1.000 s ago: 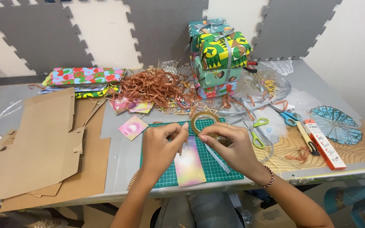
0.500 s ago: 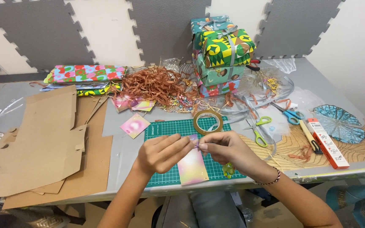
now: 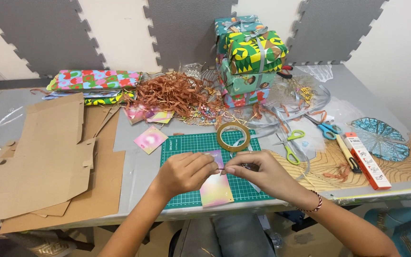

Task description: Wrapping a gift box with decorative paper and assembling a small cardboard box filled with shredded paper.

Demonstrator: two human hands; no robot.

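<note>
My left hand and my right hand meet over a green cutting mat, fingertips pinched together on a thin dark strand between them. Under the hands lies a pastel pink and yellow paper strip, running toward the table's front edge. A roll of brown tape sits on the mat just beyond my right hand. A grey ribbon trails past the right hand on the mat.
Flat cardboard pieces cover the left. Brown paper shreds and stacked wrapped gift boxes stand at the back. Green scissors, blue scissors, a cutter knife and an orange box lie right. A pink card rests left of the mat.
Both hands moved from near the tape roll toward the front of the mat and closed their fingertips together. The right hand no longer rests beside the roll.
</note>
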